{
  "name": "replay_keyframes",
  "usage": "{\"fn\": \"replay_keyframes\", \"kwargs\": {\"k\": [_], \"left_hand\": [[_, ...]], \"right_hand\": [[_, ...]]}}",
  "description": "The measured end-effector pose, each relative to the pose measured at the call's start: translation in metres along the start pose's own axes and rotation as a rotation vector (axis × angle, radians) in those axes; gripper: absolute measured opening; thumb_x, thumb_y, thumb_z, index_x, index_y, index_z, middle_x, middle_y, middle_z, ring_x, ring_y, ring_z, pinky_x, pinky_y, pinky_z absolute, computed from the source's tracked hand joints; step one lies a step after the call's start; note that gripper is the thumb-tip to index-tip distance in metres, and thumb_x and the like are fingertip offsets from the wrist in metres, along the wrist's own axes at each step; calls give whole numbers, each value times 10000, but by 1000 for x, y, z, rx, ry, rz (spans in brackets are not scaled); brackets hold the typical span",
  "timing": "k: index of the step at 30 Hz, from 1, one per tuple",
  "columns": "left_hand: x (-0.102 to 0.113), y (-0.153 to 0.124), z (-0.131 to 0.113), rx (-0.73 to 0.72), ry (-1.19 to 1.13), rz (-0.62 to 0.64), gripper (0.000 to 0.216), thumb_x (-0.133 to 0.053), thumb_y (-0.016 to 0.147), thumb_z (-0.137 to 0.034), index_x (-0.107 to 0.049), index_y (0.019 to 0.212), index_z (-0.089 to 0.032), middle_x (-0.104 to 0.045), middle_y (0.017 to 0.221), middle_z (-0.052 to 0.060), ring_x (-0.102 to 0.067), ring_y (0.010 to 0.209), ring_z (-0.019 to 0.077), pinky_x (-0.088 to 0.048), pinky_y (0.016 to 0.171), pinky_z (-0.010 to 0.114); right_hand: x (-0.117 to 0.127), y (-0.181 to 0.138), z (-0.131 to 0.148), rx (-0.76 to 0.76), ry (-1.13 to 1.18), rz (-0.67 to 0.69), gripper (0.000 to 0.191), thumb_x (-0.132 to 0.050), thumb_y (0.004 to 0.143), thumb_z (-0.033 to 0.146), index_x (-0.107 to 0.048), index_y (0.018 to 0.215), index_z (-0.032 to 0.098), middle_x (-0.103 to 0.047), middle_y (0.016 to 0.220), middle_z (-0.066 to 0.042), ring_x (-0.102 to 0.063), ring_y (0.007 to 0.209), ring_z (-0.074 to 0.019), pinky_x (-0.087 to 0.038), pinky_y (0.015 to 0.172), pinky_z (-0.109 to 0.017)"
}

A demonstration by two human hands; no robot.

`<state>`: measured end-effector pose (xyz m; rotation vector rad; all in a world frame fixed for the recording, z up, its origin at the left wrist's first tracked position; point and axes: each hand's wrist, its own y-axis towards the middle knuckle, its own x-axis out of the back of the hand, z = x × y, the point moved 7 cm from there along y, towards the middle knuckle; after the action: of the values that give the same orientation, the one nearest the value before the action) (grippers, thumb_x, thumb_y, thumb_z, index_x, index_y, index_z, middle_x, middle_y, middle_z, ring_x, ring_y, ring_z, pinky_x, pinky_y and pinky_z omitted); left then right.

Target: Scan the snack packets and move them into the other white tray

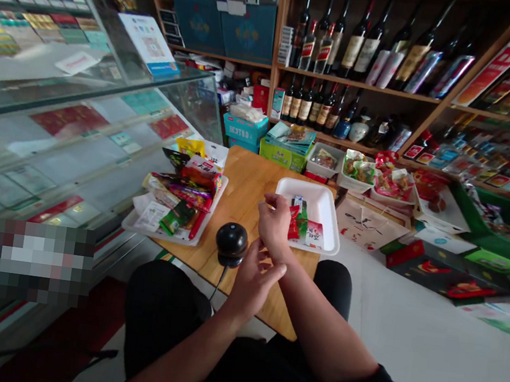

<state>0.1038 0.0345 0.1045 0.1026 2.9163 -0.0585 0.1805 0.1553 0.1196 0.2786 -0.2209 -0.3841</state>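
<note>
My right hand (274, 222) hovers over the left edge of a white tray (324, 201) on the small wooden table (246, 183). Its fingers are curled closed with the back of the hand toward me, so whatever is inside is hidden. A few red and green snack packets (303, 225) lie in that tray, right beside the hand. My left hand (250, 281) rests with fingers spread against my right wrist and holds nothing. A black round scanner (231, 242) with a cable stands just left of both hands.
A second white tray (213, 207) piled with several snack packets sits at the table's left. A glass display counter (79, 130) runs along the left. Wine bottles (363, 42) fill the shelves behind. Boxes and snack bins (356, 167) crowd the floor to the right.
</note>
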Motion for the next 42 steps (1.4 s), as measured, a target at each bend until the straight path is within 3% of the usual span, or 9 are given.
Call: {"fn": "replay_keyframes", "kwargs": {"k": [3,6,11,15,20,24,30,35,42], "left_hand": [[21,3,0,-11,-55,-4,470,-657,799,-225,-568,1260,-202,-664,1197,114,-636,1114,267,-514,918,401],[56,5,1,-39,-34,-89,348,-631,810,-219,-622,1157,-187,-699,1091,98,-660,1048,236,-511,921,384],[145,9,3,-101,53,-345,318,-660,829,-295,-627,1119,-168,-694,1102,98,-662,1040,218,-509,939,380],[224,7,1,-181,224,-567,351,-679,804,-313,-621,1124,-181,-677,1155,98,-655,1045,216,-499,957,382],[283,3,1,-143,513,-705,377,-671,809,-346,-619,1154,-206,-676,1179,102,-640,1089,256,-491,946,405],[299,1,3,-102,624,-726,408,-648,826,-357,-624,1215,-236,-674,1215,96,-625,1129,279,-489,920,410],[304,4,10,-71,681,-677,438,-632,840,-368,-619,1250,-214,-686,1192,107,-640,1082,279,-484,882,395],[309,6,8,-68,698,-694,421,-628,832,-391,-639,1216,-217,-707,1106,91,-660,997,264,-488,873,391],[324,15,-24,-158,651,-828,495,-680,799,-428,-618,1236,-203,-659,1241,125,-637,1079,280,-496,901,399]], "right_hand": [[-25,-7,6,-15,31,108,253,-563,827,256,-669,1041,173,-703,1053,-87,-653,955,-204,-519,876,-343],[-53,-18,16,-22,32,212,216,-574,822,239,-683,1002,187,-722,998,-64,-666,921,-195,-521,866,-330],[-103,-45,27,-19,21,409,171,-586,806,208,-696,937,198,-728,926,-42,-676,859,-189,-523,814,-318],[-148,-76,16,-110,63,593,167,-607,771,197,-692,915,192,-709,826,-10,-662,745,-162,-522,721,-284],[-196,-105,-11,-329,137,659,286,-678,710,199,-678,995,180,-693,863,-14,-641,678,-139,-524,608,-252],[-222,-111,-23,-513,255,639,407,-692,684,184,-645,1087,183,-679,947,-32,-639,649,-130,-529,528,-238],[-243,-110,-30,-623,219,653,458,-648,661,115,-645,1115,172,-655,685,15,-603,536,-125,-488,472,-214],[-240,-104,-29,-532,128,626,339,-638,671,124,-713,999,160,-649,611,20,-532,454,-107,-403,430,-203],[-216,-83,-8,-350,183,598,192,-640,703,158,-730,871,190,-711,741,-5,-615,571,-134,-488,541,-239]]}}
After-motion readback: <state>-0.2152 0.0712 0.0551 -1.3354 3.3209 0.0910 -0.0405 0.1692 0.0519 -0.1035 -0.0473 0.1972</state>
